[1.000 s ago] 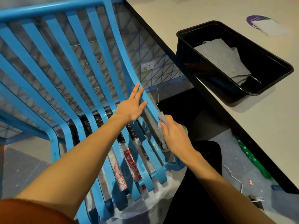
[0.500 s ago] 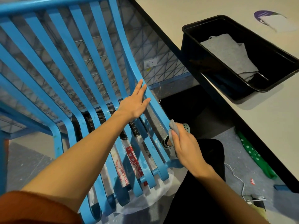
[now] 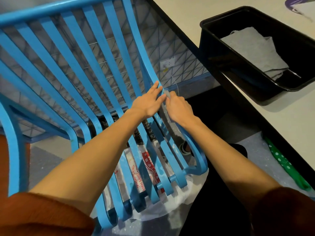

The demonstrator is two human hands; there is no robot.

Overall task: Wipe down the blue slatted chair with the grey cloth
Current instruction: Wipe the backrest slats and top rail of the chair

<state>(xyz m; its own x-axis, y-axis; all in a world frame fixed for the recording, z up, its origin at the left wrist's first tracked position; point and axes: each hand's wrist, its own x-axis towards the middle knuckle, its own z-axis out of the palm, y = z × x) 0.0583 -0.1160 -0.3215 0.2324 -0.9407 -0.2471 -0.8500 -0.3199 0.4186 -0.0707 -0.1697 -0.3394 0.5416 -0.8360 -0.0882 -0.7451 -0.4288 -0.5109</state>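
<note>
The blue slatted chair [image 3: 51, 12] fills the left and centre of the frame above a speckled grey floor [image 3: 42, 160]. At centre the left hand [image 3: 148, 103] lies flat on its rightmost slats, grip released. Just beside it, the right hand [image 3: 179, 108] has its grip clenched on the grey cloth [image 3: 167, 94] at the chair's outer slat. At the upper right, a pale worktop [image 3: 289, 133] carries a black tub [image 3: 238, 79] holding a folded rag [image 3: 252, 48].

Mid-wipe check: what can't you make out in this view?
Head view only:
- Cloth: mostly hidden inside the right hand; only a grey scrap shows.
- Chair: left side cut by the frame edge.
- Bin: right end cut by the edge.
- Red print under the slats: too small, crossed by slats.
</note>
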